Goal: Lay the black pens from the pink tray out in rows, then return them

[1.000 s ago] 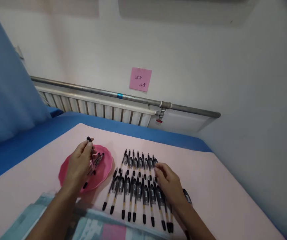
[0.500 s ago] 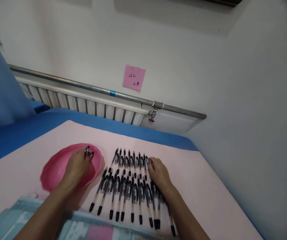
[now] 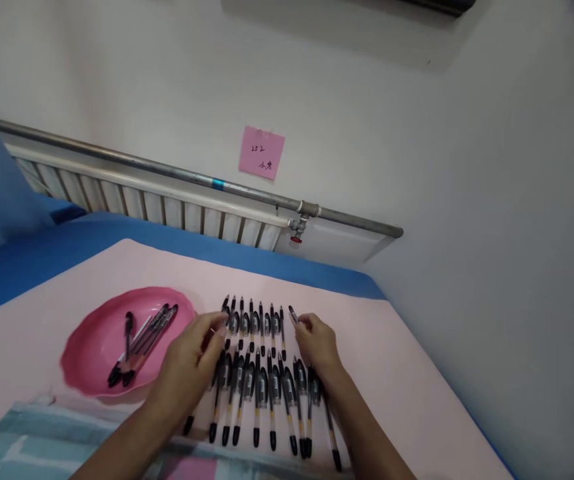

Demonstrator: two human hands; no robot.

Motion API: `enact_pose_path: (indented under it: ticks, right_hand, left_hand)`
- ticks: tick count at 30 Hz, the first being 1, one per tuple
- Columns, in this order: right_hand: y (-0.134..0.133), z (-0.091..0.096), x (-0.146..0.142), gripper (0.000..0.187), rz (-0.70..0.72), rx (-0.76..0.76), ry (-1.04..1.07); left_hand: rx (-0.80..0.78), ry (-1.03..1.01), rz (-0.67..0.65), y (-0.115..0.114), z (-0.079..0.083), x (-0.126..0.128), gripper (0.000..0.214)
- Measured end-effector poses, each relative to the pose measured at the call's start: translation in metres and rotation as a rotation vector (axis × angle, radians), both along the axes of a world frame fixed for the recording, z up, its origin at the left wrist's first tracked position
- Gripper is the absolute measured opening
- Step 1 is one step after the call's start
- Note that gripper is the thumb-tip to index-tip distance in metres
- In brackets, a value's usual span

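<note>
Two rows of black gel pens stand out on the pink mat, uncapped, with dark caps lying between them: a far row and a near row. My left hand is at the left end of the far row, thumb and forefinger apart, fingertips beside a pen cap. Whether it touches that cap I cannot tell. At the row's right end, my right hand pinches a black-tipped clear pen cap. Several capped pens lie in the pink bowl at left.
The pink mat lies over a blue surface. Teal patterned cloth runs along the front edge. Behind are a white radiator, a metal pipe, a red-handled valve and a pink note on the wall.
My left hand has left the bowl, where pens now lie, and moved right to the far row. My right hand stays at that row's right end with the cap. The view has shifted slightly.
</note>
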State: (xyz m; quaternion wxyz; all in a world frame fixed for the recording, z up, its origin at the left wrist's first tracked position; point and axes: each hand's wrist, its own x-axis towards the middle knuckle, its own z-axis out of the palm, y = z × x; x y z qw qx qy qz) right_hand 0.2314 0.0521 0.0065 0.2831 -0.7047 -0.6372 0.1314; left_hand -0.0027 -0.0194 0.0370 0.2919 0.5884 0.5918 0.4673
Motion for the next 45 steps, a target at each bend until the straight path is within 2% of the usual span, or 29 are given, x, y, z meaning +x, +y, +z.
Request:
enact_pose_path:
  ticks: [3, 4, 6, 10, 13, 16, 18, 21, 24, 26, 29, 31, 33, 37, 41, 43, 45]
  right_hand:
    - [-0.023, 0.019, -0.023, 0.021, 0.075, -0.004, 0.151]
    - [-0.033, 0.024, -0.033, 0.019, 0.172, -0.025, 0.307]
    - [-0.051, 0.032, -0.055, 0.014, 0.334, -0.064, 0.500]
    - [-0.066, 0.037, -0.073, 0.011, 0.444, -0.076, 0.573]
    - [-0.059, 0.033, -0.068, 0.011, 0.438, -0.085, 0.545]
    - [-0.055, 0.026, -0.065, 0.014, 0.412, -0.125, 0.561]
    - [-0.056, 0.022, -0.068, 0.016, 0.414, -0.101, 0.553]
    - [-0.060, 0.018, -0.073, 0.019, 0.383, -0.032, 0.526]
    - [-0.054, 0.017, -0.068, 0.022, 0.385, -0.031, 0.498]
    - [-0.043, 0.016, -0.056, 0.020, 0.340, -0.010, 0.398]
    - [-0.023, 0.009, -0.032, 0.012, 0.200, 0.061, 0.093]
    - [-0.013, 0.001, -0.020, 0.008, 0.174, 0.017, -0.027]
    - [-0.008, -0.006, -0.014, 0.005, 0.167, -0.042, -0.055]
    - [-0.003, -0.012, -0.011, 0.017, 0.102, -0.059, -0.012]
    - [-0.004, 0.000, -0.010, 0.023, 0.029, -0.058, 0.110]
    - [-0.012, 0.012, -0.015, 0.027, 0.044, -0.088, 0.310]
    - [-0.025, 0.026, -0.025, 0.025, 0.118, -0.186, 0.676]
  left_hand:
    - [-0.288, -0.428, -0.126, -0.006, -0.003, 0.016, 0.037]
    - [-0.345, -0.552, -0.139, -0.006, -0.005, 0.019, 0.039]
    - [-0.395, -0.726, -0.135, -0.004, -0.010, 0.023, 0.040]
    - [-0.400, -0.872, -0.109, 0.001, -0.016, 0.023, 0.027]
    - [-0.405, -0.921, -0.086, 0.002, -0.015, 0.024, 0.020]
    - [-0.488, -0.969, -0.077, -0.001, -0.009, 0.029, 0.015]
    - [-0.524, -1.018, -0.086, -0.004, -0.006, 0.033, 0.018]
    - [-0.494, -1.054, -0.144, -0.006, -0.006, 0.036, 0.022]
    - [-0.462, -0.977, -0.149, -0.005, -0.010, 0.034, 0.029]
    - [-0.440, -0.892, -0.111, -0.003, -0.013, 0.031, 0.032]
    - [-0.420, -0.792, -0.081, -0.001, -0.012, 0.030, 0.030]
    - [-0.442, -0.762, -0.105, -0.002, -0.010, 0.030, 0.030]
    - [-0.462, -0.739, -0.146, -0.003, -0.008, 0.031, 0.029]
    - [-0.427, -0.723, -0.193, -0.004, -0.009, 0.030, 0.027]
    - [-0.476, -0.882, -0.196, 0.000, -0.011, 0.024, 0.026]
    - [-0.514, -0.979, -0.176, 0.003, -0.010, 0.018, 0.022]
    - [-0.522, -1.084, -0.150, 0.006, -0.006, 0.011, 0.016]
